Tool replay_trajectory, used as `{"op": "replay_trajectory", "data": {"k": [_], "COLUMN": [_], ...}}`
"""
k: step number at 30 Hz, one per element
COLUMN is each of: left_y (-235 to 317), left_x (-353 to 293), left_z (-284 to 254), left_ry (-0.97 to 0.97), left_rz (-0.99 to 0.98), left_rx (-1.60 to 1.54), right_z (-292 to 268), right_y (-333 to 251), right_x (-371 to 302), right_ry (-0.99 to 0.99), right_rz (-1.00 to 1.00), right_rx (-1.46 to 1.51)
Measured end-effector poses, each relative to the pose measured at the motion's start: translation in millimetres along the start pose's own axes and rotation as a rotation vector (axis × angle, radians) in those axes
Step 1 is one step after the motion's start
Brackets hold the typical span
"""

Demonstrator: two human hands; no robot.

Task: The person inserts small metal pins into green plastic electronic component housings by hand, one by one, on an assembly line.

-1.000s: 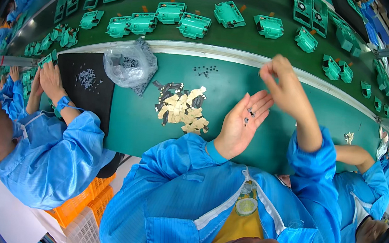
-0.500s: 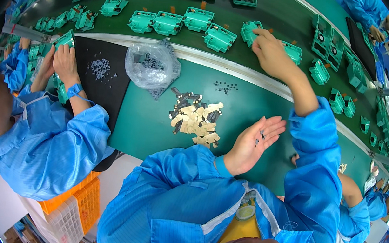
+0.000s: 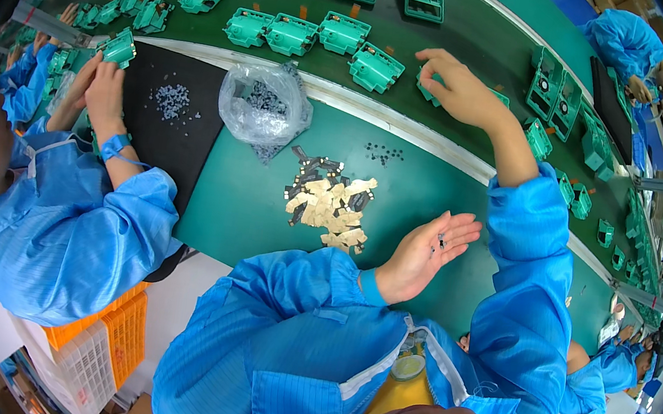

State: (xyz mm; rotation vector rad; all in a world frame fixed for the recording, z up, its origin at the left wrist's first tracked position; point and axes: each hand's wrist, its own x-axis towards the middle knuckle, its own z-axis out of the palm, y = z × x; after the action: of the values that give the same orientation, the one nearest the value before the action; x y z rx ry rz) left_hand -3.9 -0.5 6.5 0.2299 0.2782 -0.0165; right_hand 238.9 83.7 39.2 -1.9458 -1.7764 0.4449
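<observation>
Palm up over the green table [image 3: 223, 210], my left hand [image 3: 430, 256] is open with fingers stretched. A few tiny dark parts [image 3: 440, 242] lie loose on its palm and fingers. My right hand [image 3: 457, 90] reaches over the dark green belt, index finger extended and apart from the bent fingers below it; I see nothing between them. Beneath it is a green plastic housing [image 3: 426, 94], mostly hidden by the hand, so I cannot tell whether they touch. Left of that hand sits another green housing [image 3: 376, 69].
Beige and black strips [image 3: 328, 204] are heaped on the table, near scattered small dark parts [image 3: 384, 154]. A clear plastic bag [image 3: 265, 108] of grey parts stands left. A black mat [image 3: 162, 137] bears small grey parts, where a co-worker [image 3: 74, 217] holds a green housing [image 3: 118, 47].
My right hand's fingers have shifted on or over the housing, which now shows only at its near edge. My left hand stays palm up. The view has shifted slightly.
</observation>
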Motion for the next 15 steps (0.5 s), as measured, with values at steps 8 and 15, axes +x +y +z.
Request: {"op": "replay_trajectory", "data": {"k": [8, 15], "left_y": [0, 0], "left_x": [-3, -2], "left_z": [1, 1], "left_ry": [-0.018, -0.033], "left_rz": [-0.006, -0.021], "left_rx": [-0.026, -0.025], "right_z": [-14, 6], "right_y": [2, 14], "right_x": [-22, -24], "right_ry": [0.011, 0.121], "right_rz": [0.138, 0.191], "right_rx": [0.072, -0.11]}}
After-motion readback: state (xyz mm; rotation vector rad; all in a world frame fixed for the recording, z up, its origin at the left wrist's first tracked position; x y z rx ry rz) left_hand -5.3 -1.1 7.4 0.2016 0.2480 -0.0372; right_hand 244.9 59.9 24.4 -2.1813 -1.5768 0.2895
